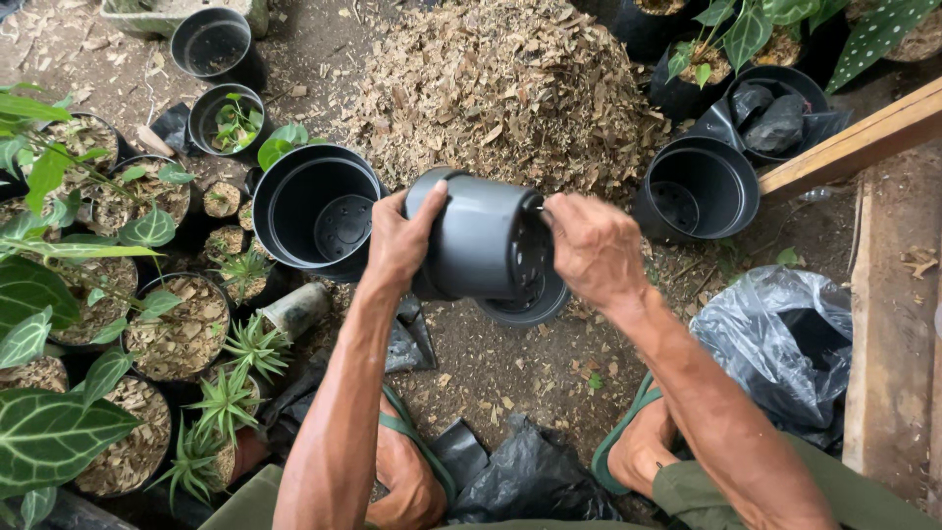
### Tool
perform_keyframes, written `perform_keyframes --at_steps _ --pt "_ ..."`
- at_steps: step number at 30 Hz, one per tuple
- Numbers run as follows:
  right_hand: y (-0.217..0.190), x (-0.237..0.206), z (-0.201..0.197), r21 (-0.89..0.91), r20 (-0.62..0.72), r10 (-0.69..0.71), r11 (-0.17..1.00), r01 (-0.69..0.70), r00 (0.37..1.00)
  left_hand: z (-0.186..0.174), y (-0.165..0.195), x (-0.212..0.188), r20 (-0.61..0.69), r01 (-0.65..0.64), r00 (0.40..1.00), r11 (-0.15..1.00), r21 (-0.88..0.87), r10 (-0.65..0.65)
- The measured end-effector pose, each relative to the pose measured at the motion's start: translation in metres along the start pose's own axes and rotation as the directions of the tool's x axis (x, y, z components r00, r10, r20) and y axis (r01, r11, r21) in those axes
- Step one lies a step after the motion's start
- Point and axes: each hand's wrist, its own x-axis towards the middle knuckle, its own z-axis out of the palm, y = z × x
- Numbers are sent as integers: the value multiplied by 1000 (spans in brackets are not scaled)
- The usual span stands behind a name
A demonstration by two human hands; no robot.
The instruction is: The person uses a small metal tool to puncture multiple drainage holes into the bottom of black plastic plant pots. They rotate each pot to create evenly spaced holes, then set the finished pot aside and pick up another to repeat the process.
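Bare dirt ground (510,363) outdoors, scattered with wood chips, seen from the head view looking down. Big heap of wood-chip mulch (500,83) sits top centre. Both hands hold one black plastic pot (481,245) in the air, tipped on its side, base with drain holes facing right and toward the camera. Left hand (397,240) grips the pot's rim end, thumb over the top edge, fingers wrapped behind. Right hand (594,250) is closed on the base end, fingertips at the bottom edge; exact finger contact is partly hidden. Just left of the held pot, an empty black pot (314,206) stands upright on the ground, inner base visible. Right of the mulch heap, another empty black pot (699,188) stands upright, near a wooden plank (854,142) that runs diagonally. Behind it a pot stuffed with folded black bags (775,113). Top left: one more empty pot (214,44) and a small pot with a green seedling (234,120). Left edge is crowded with potted plants in chip-filled pots (182,329), large veined leaves (49,432), and small spiky plants (253,345). Crumpled black plastic bag (775,339) lies at right, more black plastic (535,481) lies between the feet. Feet in green-strapped sandals (638,447) at the bottom, person squatting.
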Motion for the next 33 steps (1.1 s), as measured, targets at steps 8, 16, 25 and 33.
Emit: perform_keyframes --at_steps 8,16,25,33 --pt "9 -10 15 664 476 409 414 -623 779 21 -9 -24 -170 -378 909 925 46 380" --pt "32 -2 -7 634 743 299 -27 -773 598 23 -4 -33 40 -506 862 861 40 505" --pt "20 2 -21 415 438 137 845 -335 889 20 -7 -5 217 356 929 884 -302 -300" --pt "2 0 -24 147 121 -143 981 124 982 0 -23 6 105 236 971 930 -281 -215"
